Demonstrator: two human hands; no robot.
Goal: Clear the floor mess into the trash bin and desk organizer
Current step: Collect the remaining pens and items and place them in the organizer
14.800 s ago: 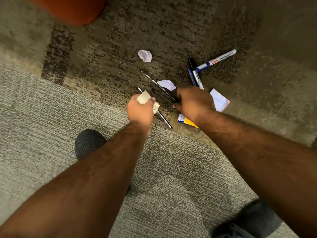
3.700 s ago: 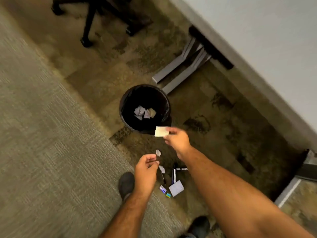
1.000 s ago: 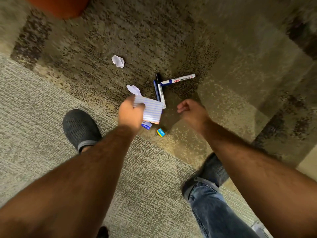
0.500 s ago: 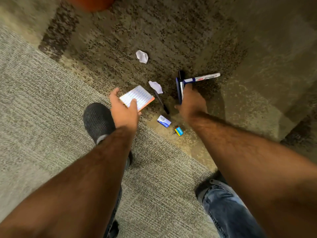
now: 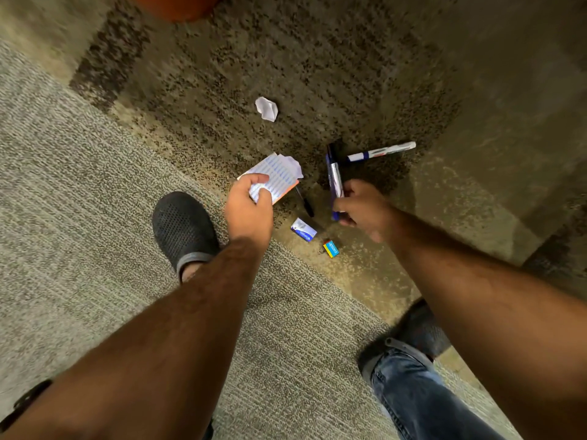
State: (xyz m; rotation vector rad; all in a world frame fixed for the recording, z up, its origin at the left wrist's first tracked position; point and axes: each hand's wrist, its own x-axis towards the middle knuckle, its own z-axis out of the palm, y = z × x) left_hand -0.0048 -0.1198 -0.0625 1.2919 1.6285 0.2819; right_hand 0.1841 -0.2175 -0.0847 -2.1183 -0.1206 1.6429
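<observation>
My left hand [image 5: 248, 208] grips a lined notepad with an orange edge [image 5: 277, 176], held just above the carpet. My right hand [image 5: 360, 207] is closed on dark blue markers [image 5: 334, 179], lifted at an upright slant. On the floor lie a white-and-blue marker [image 5: 379, 151], a crumpled paper ball [image 5: 266, 108], a second paper scrap [image 5: 293, 165] peeking from behind the notepad, a black pen [image 5: 305, 203], a small white-and-blue eraser box [image 5: 303, 229] and a small yellow-and-blue box [image 5: 331, 248]. Neither the trash bin nor the desk organizer is in view.
My left foot in a dark shoe [image 5: 182, 231] stands beside the left hand. My right leg in jeans [image 5: 413, 392] is at the lower right. An orange rounded object [image 5: 173, 6] sits at the top edge. Patterned carpet [image 5: 317, 58] surrounds the mess.
My right hand has closed on the dark blue markers and raised them off the carpet. My left hand has shifted the notepad to the right, over the nearer paper scrap.
</observation>
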